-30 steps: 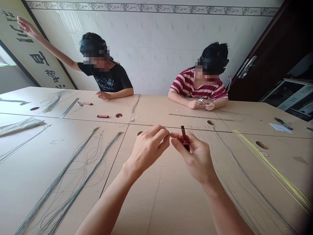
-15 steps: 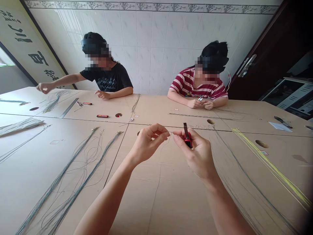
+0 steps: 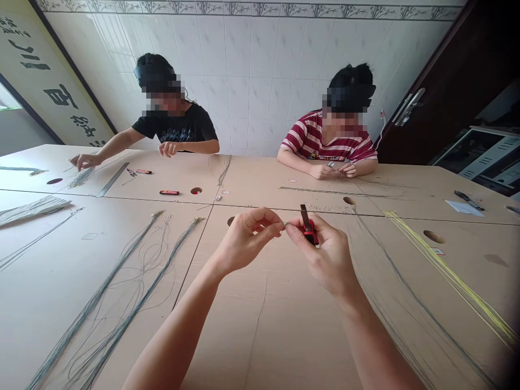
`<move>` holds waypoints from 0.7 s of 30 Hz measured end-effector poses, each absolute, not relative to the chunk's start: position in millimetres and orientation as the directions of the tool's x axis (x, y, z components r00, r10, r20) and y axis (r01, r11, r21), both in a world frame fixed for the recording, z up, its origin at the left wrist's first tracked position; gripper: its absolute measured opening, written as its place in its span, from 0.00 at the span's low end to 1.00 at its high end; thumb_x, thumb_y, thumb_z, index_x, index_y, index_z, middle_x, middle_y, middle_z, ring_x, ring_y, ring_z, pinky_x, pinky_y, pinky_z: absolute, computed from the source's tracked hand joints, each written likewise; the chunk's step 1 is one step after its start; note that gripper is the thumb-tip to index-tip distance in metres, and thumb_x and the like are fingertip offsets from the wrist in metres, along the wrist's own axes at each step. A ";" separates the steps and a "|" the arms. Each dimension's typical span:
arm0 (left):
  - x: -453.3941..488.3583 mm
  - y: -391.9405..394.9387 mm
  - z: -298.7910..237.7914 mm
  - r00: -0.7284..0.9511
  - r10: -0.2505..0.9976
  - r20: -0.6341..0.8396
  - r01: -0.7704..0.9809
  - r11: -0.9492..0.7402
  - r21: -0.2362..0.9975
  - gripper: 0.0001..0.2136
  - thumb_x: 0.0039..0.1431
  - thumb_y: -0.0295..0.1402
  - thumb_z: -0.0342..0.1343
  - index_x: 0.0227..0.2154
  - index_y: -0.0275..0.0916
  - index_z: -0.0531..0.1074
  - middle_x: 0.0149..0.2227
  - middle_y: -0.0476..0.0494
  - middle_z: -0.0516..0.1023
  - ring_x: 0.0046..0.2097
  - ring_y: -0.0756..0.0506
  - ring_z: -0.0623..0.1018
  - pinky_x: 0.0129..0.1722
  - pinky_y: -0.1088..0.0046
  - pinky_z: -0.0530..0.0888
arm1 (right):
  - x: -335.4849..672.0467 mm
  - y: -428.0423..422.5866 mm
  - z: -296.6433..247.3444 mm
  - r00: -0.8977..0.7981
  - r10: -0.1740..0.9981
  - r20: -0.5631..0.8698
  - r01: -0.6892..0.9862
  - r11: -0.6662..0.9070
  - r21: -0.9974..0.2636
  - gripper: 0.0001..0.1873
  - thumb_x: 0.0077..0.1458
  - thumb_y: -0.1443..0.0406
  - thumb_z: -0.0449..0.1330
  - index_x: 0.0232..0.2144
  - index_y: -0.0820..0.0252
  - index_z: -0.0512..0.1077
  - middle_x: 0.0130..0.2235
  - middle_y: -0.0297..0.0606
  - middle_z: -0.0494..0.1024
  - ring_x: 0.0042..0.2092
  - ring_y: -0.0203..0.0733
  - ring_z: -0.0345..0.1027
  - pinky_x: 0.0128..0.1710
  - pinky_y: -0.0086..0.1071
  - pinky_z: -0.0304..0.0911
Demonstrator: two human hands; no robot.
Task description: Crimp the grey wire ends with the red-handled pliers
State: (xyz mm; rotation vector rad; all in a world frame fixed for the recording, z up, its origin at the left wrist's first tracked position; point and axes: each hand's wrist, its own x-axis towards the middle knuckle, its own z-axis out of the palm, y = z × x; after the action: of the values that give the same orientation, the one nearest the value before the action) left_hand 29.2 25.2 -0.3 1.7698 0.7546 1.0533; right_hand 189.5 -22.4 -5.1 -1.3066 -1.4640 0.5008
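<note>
My left hand [image 3: 254,238] is closed in a pinch at mid-table, thumb and forefinger on a thin cord [image 3: 260,319] that trails down towards me. The cord's end is too small to make out. My right hand [image 3: 325,244] is closed too, its thumb and fingertip meeting the left fingertips. Held in its curled fingers is a small red-and-black tool [image 3: 309,230] with a dark flat strip pointing up; the palm hides part of it.
Grey-green cord bundles [image 3: 109,276] lie on the left, yellow cords [image 3: 439,271] on the right. Across the table [image 3: 300,336], one person [image 3: 179,127] reaches towards a bundle; another person [image 3: 329,138] handles small items. A metal ruler [image 3: 114,179] and a red-and-black tool [image 3: 169,193] lie near the first.
My fingertips have come together, closing the small gap between my hands. The co-worker at left has lowered an outstretched hand onto a cord bundle.
</note>
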 end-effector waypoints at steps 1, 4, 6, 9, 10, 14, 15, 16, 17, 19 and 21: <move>29.5 24.5 0.1 0.449 0.828 0.337 0.051 -0.400 0.915 0.06 0.61 0.33 0.55 0.31 0.37 0.73 0.32 0.48 0.77 0.35 0.50 0.77 0.39 0.72 0.75 | 189.3 -22.3 -5.1 0.156 0.895 0.418 0.450 0.312 -0.837 0.09 0.56 0.60 0.60 0.28 0.58 0.72 0.26 0.31 0.71 0.28 0.34 0.61 0.29 0.28 0.57; 30.4 22.0 1.1 0.415 0.830 0.374 0.104 -0.451 0.886 0.06 0.61 0.32 0.55 0.30 0.38 0.72 0.30 0.49 0.77 0.34 0.51 0.76 0.38 0.73 0.74 | 188.9 -22.3 -5.3 0.173 0.892 0.417 0.444 0.307 -0.842 0.09 0.56 0.59 0.61 0.29 0.58 0.72 0.27 0.31 0.71 0.29 0.34 0.62 0.30 0.28 0.57; 31.2 20.2 0.9 0.338 0.830 0.443 0.198 -0.523 0.829 0.05 0.60 0.30 0.55 0.29 0.39 0.71 0.29 0.50 0.76 0.33 0.52 0.75 0.33 0.77 0.73 | 188.7 -22.7 -5.4 0.206 0.885 0.418 0.434 0.300 -0.850 0.09 0.56 0.59 0.61 0.29 0.58 0.72 0.28 0.32 0.72 0.30 0.34 0.62 0.31 0.28 0.58; 33.0 18.1 -0.9 0.261 0.754 0.603 0.337 -0.657 0.675 0.04 0.59 0.27 0.54 0.29 0.39 0.70 0.32 0.49 0.76 0.33 0.52 0.73 0.25 0.80 0.68 | 187.8 -23.6 -5.6 0.222 0.885 0.409 0.415 0.293 -0.861 0.10 0.56 0.58 0.61 0.30 0.58 0.72 0.29 0.32 0.72 0.31 0.35 0.64 0.32 0.29 0.60; 33.8 17.7 -1.8 0.260 0.709 0.655 0.363 -0.701 0.614 0.04 0.59 0.25 0.54 0.29 0.39 0.70 0.34 0.48 0.77 0.33 0.52 0.72 0.26 0.80 0.68 | 187.2 -23.9 -5.6 0.214 0.890 0.403 0.409 0.293 -0.864 0.10 0.56 0.57 0.61 0.31 0.58 0.73 0.29 0.33 0.73 0.31 0.36 0.64 0.33 0.30 0.60; 37.1 17.7 -5.6 0.296 0.565 0.770 0.448 -0.794 0.411 0.05 0.60 0.24 0.51 0.30 0.38 0.70 0.37 0.44 0.77 0.34 0.51 0.74 0.32 0.76 0.72 | 184.1 -24.1 -5.8 0.173 0.903 0.393 0.388 0.304 -0.870 0.11 0.57 0.57 0.60 0.34 0.58 0.74 0.32 0.35 0.75 0.33 0.37 0.65 0.36 0.31 0.62; 37.8 18.0 -6.7 0.309 0.545 0.779 0.467 -0.801 0.374 0.06 0.60 0.24 0.51 0.31 0.38 0.69 0.37 0.44 0.77 0.34 0.51 0.74 0.32 0.75 0.72 | 183.5 -24.0 -5.8 0.167 0.904 0.394 0.386 0.308 -0.870 0.11 0.57 0.57 0.60 0.34 0.58 0.75 0.33 0.35 0.75 0.33 0.37 0.65 0.36 0.31 0.62; 38.4 18.3 -7.8 0.325 0.526 0.786 0.478 -0.809 0.343 0.06 0.60 0.23 0.51 0.31 0.38 0.69 0.38 0.43 0.76 0.35 0.50 0.75 0.32 0.75 0.73 | 183.1 -23.8 -5.8 0.164 0.903 0.397 0.384 0.312 -0.869 0.11 0.57 0.57 0.60 0.35 0.58 0.75 0.33 0.35 0.75 0.34 0.37 0.65 0.36 0.31 0.62; 39.1 18.7 -8.9 0.340 0.508 0.791 0.480 -0.817 0.319 0.06 0.61 0.23 0.50 0.31 0.38 0.69 0.38 0.43 0.76 0.35 0.50 0.75 0.33 0.74 0.73 | 182.8 -23.6 -5.7 0.161 0.902 0.400 0.382 0.316 -0.868 0.11 0.57 0.57 0.59 0.35 0.58 0.75 0.33 0.35 0.75 0.33 0.37 0.65 0.36 0.30 0.62; 40.4 19.2 -11.1 0.365 0.480 0.798 0.473 -0.833 0.285 0.06 0.61 0.22 0.50 0.32 0.38 0.69 0.37 0.43 0.77 0.36 0.50 0.76 0.33 0.74 0.74 | 182.5 -23.6 -5.8 0.161 0.901 0.403 0.379 0.321 -0.868 0.11 0.58 0.57 0.59 0.34 0.58 0.74 0.32 0.35 0.74 0.33 0.37 0.64 0.35 0.30 0.61; 41.8 19.6 -13.0 0.381 0.460 0.802 0.474 -0.842 0.257 0.06 0.61 0.22 0.50 0.32 0.38 0.69 0.37 0.43 0.77 0.37 0.50 0.76 0.33 0.75 0.74 | 182.5 -23.7 -6.1 0.167 0.902 0.399 0.381 0.314 -0.869 0.11 0.58 0.56 0.59 0.33 0.58 0.74 0.31 0.34 0.72 0.33 0.36 0.64 0.34 0.30 0.61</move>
State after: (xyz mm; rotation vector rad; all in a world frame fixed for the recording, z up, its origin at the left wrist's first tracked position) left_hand 41.8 19.6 -13.0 2.6227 0.8868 1.5163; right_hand 182.5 -23.7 -6.1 -1.2680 -1.4225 0.5661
